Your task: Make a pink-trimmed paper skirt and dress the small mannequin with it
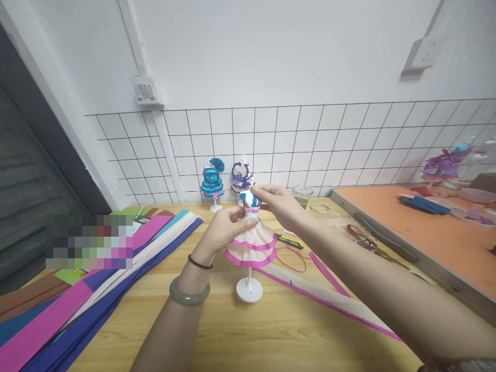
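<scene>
In front of me a small dress form (249,289) stands upright on its white round base. It wears a cream paper skirt (253,245) in two tiers edged with pink, and a blue and white bodice (251,199). My left hand (228,227) is closed at the waist, its thumb across the front. My right hand (273,201) pinches the top of the bodice near the shoulder; the fingers behind it are partly hidden. Beneath the skirt's right side begins a cream paper strip (325,297) with a pink edge.
Folded crepe paper (127,268) in several colours lies to the left. Two dressed forms, one teal (212,181), stand by the wall. At right are a utility knife (290,241), pink cord (296,258), scissors (372,245), a glass jar (302,195) and an orange board (406,227).
</scene>
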Demonstrator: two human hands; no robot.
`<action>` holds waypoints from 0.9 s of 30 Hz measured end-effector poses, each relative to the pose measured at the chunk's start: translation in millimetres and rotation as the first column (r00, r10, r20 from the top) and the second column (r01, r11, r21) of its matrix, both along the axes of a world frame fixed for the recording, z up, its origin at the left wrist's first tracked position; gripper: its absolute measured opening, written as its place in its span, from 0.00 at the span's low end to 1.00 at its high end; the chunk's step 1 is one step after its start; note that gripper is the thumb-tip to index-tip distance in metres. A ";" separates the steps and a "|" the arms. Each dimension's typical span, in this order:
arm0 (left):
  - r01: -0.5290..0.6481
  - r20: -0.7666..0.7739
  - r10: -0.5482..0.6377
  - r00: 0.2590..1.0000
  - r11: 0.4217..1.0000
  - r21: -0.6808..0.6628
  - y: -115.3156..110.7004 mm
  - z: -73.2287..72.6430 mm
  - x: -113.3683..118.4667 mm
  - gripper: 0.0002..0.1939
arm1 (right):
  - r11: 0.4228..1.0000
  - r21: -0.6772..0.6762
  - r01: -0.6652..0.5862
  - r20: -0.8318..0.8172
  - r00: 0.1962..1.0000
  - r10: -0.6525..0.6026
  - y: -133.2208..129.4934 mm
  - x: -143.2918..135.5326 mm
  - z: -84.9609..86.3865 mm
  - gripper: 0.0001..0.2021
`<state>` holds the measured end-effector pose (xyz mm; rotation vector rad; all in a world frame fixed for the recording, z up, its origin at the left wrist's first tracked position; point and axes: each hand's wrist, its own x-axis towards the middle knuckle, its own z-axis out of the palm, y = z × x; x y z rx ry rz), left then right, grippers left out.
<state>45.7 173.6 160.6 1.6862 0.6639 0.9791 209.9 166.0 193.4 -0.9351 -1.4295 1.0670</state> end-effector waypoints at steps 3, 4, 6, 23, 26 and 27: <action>-0.021 -0.017 0.021 1.000 0.999 0.024 2.5 -1.4 -0.8 0.22 | 0.999 0.035 -0.022 -0.019 1.000 0.023 -0.2 -0.1 -2.7 0.15; -0.043 -0.030 0.044 0.999 0.998 0.034 3.7 -2.2 -1.0 0.22 | 0.998 0.050 -0.036 -0.028 0.999 0.037 -0.5 -0.9 -3.3 0.15; -0.098 -0.069 0.102 0.992 0.993 0.059 6.0 -4.1 -1.4 0.22 | 0.996 0.078 -0.051 -0.043 0.998 0.054 -1.2 -3.6 -4.0 0.16; -0.352 -0.110 0.367 0.924 0.926 0.134 19.2 -8.6 -14.9 0.22 | 0.984 -0.148 0.098 -0.088 0.990 -0.111 1.1 7.3 -53.4 0.21; -0.378 -0.127 0.393 0.911 0.917 0.129 20.8 -10.1 -15.5 0.25 | 0.981 -0.170 0.089 -0.046 0.994 -0.098 -3.9 8.6 -57.3 0.20; -0.384 -0.128 0.399 0.908 0.915 0.127 21.3 -10.5 -15.6 0.25 | 0.981 -0.174 0.090 -0.035 0.995 -0.097 -5.1 9.1 -58.9 0.20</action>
